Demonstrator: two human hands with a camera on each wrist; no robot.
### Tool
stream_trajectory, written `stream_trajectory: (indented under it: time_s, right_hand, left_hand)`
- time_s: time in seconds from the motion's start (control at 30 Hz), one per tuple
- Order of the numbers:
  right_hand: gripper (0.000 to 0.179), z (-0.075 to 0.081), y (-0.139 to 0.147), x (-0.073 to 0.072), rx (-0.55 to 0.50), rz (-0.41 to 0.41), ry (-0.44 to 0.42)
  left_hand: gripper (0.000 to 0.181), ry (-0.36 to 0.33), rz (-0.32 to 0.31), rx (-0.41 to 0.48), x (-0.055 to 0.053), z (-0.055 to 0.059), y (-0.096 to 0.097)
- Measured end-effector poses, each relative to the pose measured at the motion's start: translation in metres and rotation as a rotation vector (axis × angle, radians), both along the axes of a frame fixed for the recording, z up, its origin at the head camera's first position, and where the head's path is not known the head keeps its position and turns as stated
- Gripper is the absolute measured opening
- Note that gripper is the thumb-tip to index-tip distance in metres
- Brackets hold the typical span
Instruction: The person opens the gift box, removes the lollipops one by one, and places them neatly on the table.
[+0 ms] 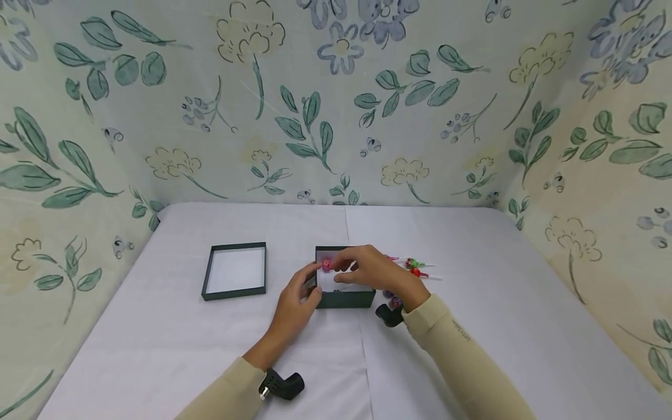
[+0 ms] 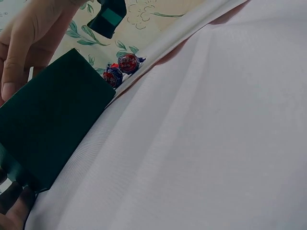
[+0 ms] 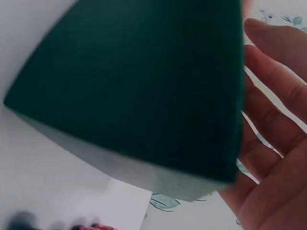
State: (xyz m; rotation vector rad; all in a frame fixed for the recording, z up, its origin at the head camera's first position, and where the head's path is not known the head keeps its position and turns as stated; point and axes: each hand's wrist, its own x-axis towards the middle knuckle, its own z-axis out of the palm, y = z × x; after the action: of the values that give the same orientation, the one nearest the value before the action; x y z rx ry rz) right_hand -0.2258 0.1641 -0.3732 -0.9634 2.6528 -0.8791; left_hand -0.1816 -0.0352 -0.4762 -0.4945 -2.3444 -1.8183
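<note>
A dark green box (image 1: 345, 300) with a white interior stands open in the middle of the table. A pink-wrapped lollipop (image 1: 326, 265) lies in its left part, and a pale stick shows below my right hand. My left hand (image 1: 291, 306) holds the box by its left end, thumb near the front corner; in the left wrist view its fingertips touch the box's lower corner. Over the box, my right hand (image 1: 370, 269) has its fingers loosely bent, with a gap between thumb and forefinger. Its fingertips are beside the pink lollipop, and nothing shows in its grasp.
A dark-rimmed, white-lined lid (image 1: 234, 296) lies left of the box. Right of it, partly behind my right hand, lie a green lollipop (image 1: 412, 263), a red lollipop (image 1: 417, 272) and dark blue-and-red lollipops (image 2: 128, 63). Floral cloth (image 1: 315, 128) hangs behind and at both sides.
</note>
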Motion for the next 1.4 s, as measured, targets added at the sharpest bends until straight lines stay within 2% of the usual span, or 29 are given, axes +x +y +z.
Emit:
stream_trajectory:
  time_s: [0.27,0.5,0.8,0.97,1.1,1.3,1.4]
  right_hand:
    - [0.020,-0.014,-0.008,-0.008,0.044,0.066,-0.089]
    - [0.016,-0.017,-0.016,-0.015,0.074,0.131,-0.134]
    - [0.018,-0.020,-0.021,-0.019,0.113,0.148,-0.210]
    - [0.018,-0.019,-0.022,-0.020,0.128,0.145,-0.221]
    - [0.018,-0.019,-0.023,-0.022,0.141,0.148,-0.231]
    - [0.016,-0.018,-0.024,-0.022,0.159,0.162,-0.207]
    - [0.017,-0.019,-0.024,-0.022,0.166,0.155,-0.211]
  left_hand:
    - [0.048,0.007,-0.015,-0.002,0.001,-0.002,0.000]
    - [0.049,0.018,-0.016,0.000,0.001,0.000,-0.001]
    - [0.048,0.073,-0.020,0.009,0.000,-0.003,-0.001]
    - [0.048,0.073,-0.020,0.002,-0.001,-0.002,-0.002]
    - [0.048,0.074,-0.012,0.019,0.003,0.006,0.000]
    - [0.047,0.055,-0.026,0.060,0.016,0.032,0.001]
    - [0.046,0.043,-0.029,0.048,0.019,0.036,0.000]
